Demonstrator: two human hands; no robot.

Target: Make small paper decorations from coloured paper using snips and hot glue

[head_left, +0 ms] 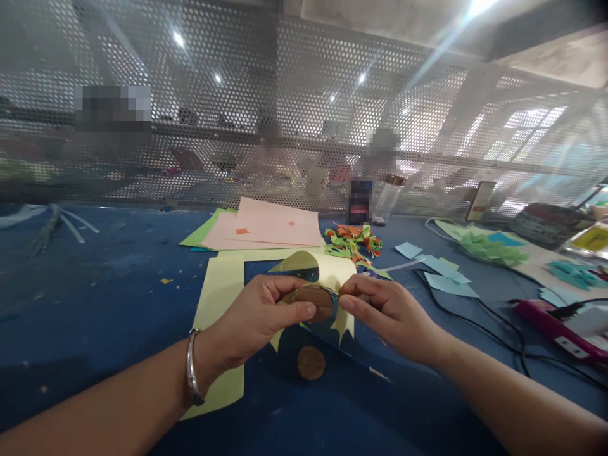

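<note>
My left hand (266, 313) is closed on a round brown cardboard disc (319, 303), its thumb lying across the face. Beside the disc, my right hand (380, 310) pinches with thumb and fingertips at the edge of a pale yellow paper (335, 269). That paper curls up behind the disc, and jagged cut points (346, 326) hang below it. Exactly what lies between the right fingertips is hidden. A second cardboard disc (311, 363) rests on the blue table just below my hands. Under my left wrist lies a long yellow paper strip (223, 304).
Behind my hands lie pink sheets (275, 225) and a pile of green and orange paper scraps (354, 240). Light blue paper pieces (449, 278) sit to the right, near a black cable (456, 320) and a magenta power strip (546, 323). A perforated metal screen (213, 145) stands behind the table.
</note>
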